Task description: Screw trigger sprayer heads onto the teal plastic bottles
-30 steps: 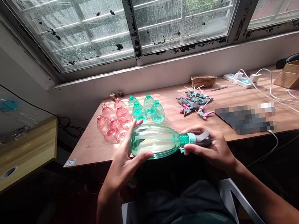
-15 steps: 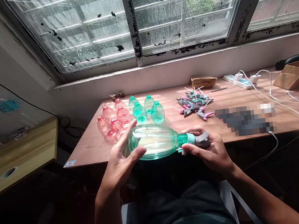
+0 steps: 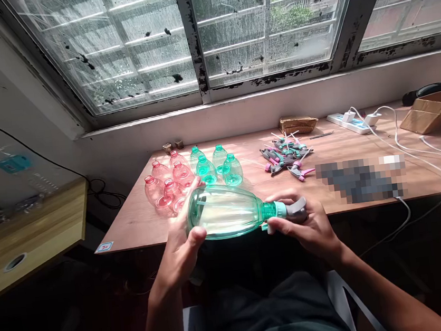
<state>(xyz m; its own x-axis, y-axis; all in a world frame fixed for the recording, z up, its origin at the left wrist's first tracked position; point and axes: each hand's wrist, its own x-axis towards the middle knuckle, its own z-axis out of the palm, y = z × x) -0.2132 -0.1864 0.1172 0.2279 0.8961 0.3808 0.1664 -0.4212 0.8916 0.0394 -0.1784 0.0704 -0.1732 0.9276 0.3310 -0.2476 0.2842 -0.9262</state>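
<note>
A clear green spray bottle (image 3: 226, 211) lies sideways in the air between my hands, over the table's front edge. My left hand (image 3: 184, 246) is closed around its rounded base, thumb on the near side. At the neck, my right hand (image 3: 308, 222) grips the grey and turquoise spray head (image 3: 289, 209), which sits on the bottle's mouth. Whether its collar is fully tightened I cannot tell. Behind the bottle stand several pink bottles (image 3: 154, 190) and several green bottles (image 3: 231, 169), all without heads. A pile of loose spray heads (image 3: 286, 155) lies farther right.
On the wooden table (image 3: 131, 223) are a brown package (image 3: 298, 124), a white power strip (image 3: 353, 122) with cables, an open cardboard box (image 3: 431, 109) and a blurred dark object (image 3: 360, 181). A second table (image 3: 63, 220) stands at left. The window (image 3: 198, 40) is behind.
My right hand's fingers and the grey spray head have turned slightly around the bottle's neck. My left thumb has slid a little toward the base. The whole view has shifted slightly.
</note>
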